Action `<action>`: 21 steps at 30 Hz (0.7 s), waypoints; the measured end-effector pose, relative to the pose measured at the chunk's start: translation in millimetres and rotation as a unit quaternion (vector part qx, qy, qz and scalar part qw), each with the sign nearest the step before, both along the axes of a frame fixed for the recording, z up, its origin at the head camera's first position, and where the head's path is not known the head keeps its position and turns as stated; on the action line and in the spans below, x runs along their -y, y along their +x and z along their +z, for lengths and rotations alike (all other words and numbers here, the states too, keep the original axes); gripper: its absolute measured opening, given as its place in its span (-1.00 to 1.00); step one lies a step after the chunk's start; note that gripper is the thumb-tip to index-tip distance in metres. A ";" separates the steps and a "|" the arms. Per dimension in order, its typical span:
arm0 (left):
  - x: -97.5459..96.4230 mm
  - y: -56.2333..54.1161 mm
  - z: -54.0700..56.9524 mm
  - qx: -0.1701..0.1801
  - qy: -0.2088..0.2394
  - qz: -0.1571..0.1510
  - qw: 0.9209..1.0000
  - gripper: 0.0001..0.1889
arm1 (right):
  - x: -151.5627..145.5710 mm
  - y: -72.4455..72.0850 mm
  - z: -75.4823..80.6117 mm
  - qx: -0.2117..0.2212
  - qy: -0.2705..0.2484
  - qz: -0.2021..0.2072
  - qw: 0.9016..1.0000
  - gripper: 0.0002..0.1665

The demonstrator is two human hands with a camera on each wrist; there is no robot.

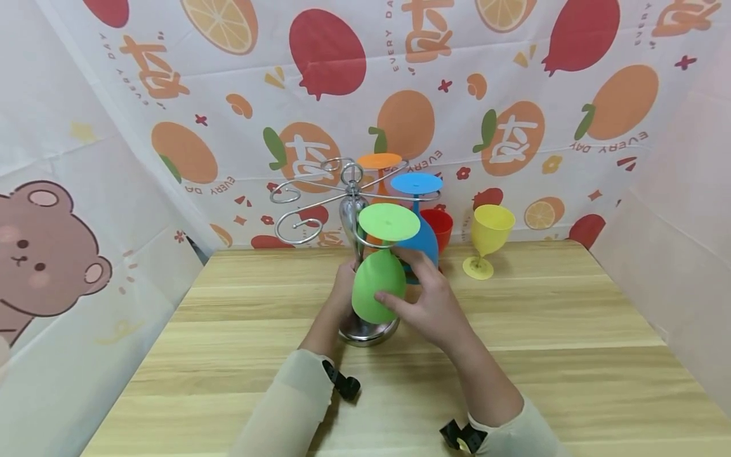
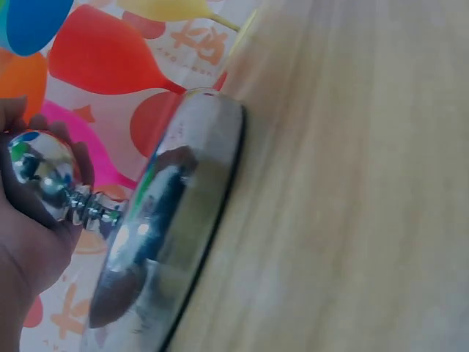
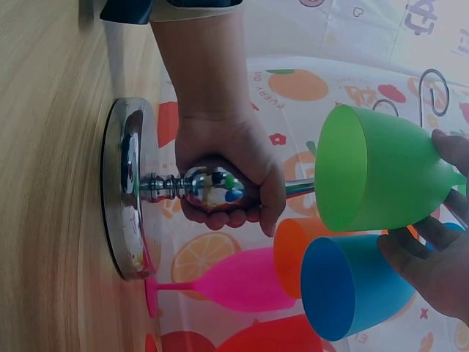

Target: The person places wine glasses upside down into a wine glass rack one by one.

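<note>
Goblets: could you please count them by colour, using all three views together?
Green goblet: 1
Blue goblet: 1
Orange goblet: 1
Red goblet: 1
Yellow goblet: 1
Pink goblet: 1
Total visible: 6

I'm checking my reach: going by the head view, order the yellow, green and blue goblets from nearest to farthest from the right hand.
1. Green goblet: held in the right hand, upside down.
2. Blue goblet: upside down, just behind the green.
3. Yellow goblet: upright, at the back right.
</note>
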State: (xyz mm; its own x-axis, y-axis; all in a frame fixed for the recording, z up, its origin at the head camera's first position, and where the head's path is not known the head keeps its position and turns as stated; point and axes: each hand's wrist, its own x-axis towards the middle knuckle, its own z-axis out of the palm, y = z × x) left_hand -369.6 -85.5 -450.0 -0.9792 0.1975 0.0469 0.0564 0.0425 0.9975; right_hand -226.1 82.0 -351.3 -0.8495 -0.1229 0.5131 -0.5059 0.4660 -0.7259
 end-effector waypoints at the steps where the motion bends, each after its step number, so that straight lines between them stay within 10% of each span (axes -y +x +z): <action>1: -0.6 0.5 -1.1 -0.006 -0.002 0.005 1.000 -0.79 | 0.0 0.3 0.1 0.001 0.000 0.000 1.000 -0.18; 21: 0.1 10.3 -5.0 -0.087 -0.001 0.105 0.991 -0.76 | 0.2 3.3 -0.2 -0.014 -0.006 -0.005 1.000 -0.13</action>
State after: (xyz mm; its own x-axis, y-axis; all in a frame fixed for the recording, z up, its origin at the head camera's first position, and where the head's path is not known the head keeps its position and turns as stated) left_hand -359.3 -85.6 -455.0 -0.9759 -0.0091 0.2179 0.2166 0.0742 0.9734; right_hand -222.9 81.7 -351.4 -0.8355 -0.1077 0.5388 -0.5218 0.4626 -0.7167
